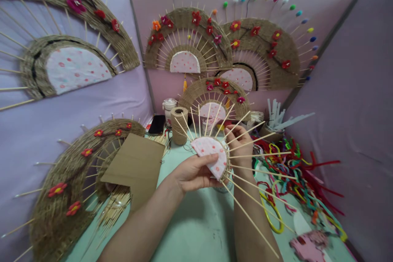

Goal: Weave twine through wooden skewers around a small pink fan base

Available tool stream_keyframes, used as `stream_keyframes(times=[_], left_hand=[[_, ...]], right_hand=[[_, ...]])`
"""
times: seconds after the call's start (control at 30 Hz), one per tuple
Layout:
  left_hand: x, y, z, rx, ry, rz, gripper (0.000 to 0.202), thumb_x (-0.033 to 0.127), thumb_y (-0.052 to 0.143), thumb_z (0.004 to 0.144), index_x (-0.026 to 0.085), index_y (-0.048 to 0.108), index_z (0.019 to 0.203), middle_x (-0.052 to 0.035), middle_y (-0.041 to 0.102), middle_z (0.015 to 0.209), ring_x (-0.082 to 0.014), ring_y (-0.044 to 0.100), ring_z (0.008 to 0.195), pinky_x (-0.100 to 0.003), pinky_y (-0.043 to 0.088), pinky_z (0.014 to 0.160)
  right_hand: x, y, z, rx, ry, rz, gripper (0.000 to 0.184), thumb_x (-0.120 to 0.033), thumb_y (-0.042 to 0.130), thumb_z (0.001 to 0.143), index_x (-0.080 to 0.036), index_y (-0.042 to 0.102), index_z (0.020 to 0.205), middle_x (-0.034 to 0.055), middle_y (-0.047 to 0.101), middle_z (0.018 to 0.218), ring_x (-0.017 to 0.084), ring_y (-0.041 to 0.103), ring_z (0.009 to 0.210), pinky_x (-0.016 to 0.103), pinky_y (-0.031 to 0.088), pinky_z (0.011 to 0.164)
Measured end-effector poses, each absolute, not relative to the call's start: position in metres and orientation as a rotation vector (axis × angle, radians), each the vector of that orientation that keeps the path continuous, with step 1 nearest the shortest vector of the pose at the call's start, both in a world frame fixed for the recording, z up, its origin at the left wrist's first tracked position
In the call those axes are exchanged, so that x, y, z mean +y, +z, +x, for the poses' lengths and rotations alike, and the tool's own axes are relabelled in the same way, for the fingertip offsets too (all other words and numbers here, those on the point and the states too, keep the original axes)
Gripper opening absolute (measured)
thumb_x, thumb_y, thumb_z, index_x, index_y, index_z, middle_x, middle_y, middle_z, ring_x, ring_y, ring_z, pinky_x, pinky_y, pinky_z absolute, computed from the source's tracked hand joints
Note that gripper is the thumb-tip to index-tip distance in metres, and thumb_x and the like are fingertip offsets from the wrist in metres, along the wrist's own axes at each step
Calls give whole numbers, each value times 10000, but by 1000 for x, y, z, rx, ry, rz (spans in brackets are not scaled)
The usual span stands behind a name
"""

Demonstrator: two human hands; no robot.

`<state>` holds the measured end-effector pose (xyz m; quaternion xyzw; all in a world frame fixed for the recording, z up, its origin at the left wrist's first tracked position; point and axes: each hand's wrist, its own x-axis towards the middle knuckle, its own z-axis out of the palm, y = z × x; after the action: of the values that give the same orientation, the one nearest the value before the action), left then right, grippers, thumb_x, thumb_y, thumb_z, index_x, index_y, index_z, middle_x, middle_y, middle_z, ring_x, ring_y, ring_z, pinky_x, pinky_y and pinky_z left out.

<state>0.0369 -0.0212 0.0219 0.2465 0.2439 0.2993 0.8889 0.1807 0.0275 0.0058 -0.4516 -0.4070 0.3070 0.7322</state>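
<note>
A small fan frame (pixel 211 153) hangs in the air above the table: a pink dotted half-disc with several thin wooden sticks radiating from it and a few rows of twine along its curved edge. My left hand (pixel 193 172) is closed on the half-disc, thumb on its front face. My right hand (pixel 238 135) sits behind the sticks on the frame's right side, its fingers curled and pinching among the sticks; what it pinches is too small to make out.
A twine spool (pixel 179 125) stands behind the frame. A brown cardboard piece (pixel 136 166) and a finished woven fan (pixel 70 184) lie at left. Coloured pipe cleaners (pixel 288 172) pile up at right. Finished fans hang on the purple walls. The mint table (pixel 196 229) lies below.
</note>
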Motion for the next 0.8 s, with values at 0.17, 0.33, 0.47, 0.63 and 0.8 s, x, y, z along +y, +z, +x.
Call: stream_keyframes(times=[0.17, 0.33, 0.47, 0.63, 0.8], left_hand=[[-19, 23, 34, 553, 647, 520, 239, 200, 727, 699, 131, 635, 908, -63, 683, 790, -151, 631, 667, -301, 466, 659], [-14, 22, 28, 510, 632, 569, 261, 225, 736, 690, 130, 648, 915, -79, 688, 808, -154, 636, 678, -288, 456, 635], [-12, 22, 25, 532, 641, 581, 256, 223, 746, 676, 140, 651, 899, -69, 694, 810, -149, 636, 673, -289, 457, 643], [-11, 20, 23, 514, 614, 599, 260, 228, 734, 692, 141, 646, 921, -84, 699, 822, -160, 644, 697, -309, 460, 678], [-10, 19, 22, 508, 615, 614, 253, 220, 728, 700, 144, 648, 928, -82, 701, 818, -162, 649, 706, -303, 464, 674]], right_hand=[[28, 7, 183, -869, 626, -956, 240, -345, 710, 667, -183, 608, 813, -16, 581, 718, 106, 486, 596, 236, 388, 548], [29, 7, 191, -831, 608, -929, 247, -331, 727, 653, -177, 624, 817, -10, 604, 719, 108, 506, 599, 238, 396, 553], [29, 6, 195, -817, 603, -953, 253, -346, 729, 654, -178, 633, 817, 4, 623, 738, 119, 528, 610, 242, 408, 549], [29, 8, 192, -807, 611, -921, 260, -333, 743, 633, -180, 627, 809, -9, 622, 733, 112, 529, 607, 239, 408, 559], [28, 9, 193, -823, 610, -944, 266, -344, 737, 643, -180, 626, 820, -4, 619, 735, 111, 524, 599, 232, 403, 539]])
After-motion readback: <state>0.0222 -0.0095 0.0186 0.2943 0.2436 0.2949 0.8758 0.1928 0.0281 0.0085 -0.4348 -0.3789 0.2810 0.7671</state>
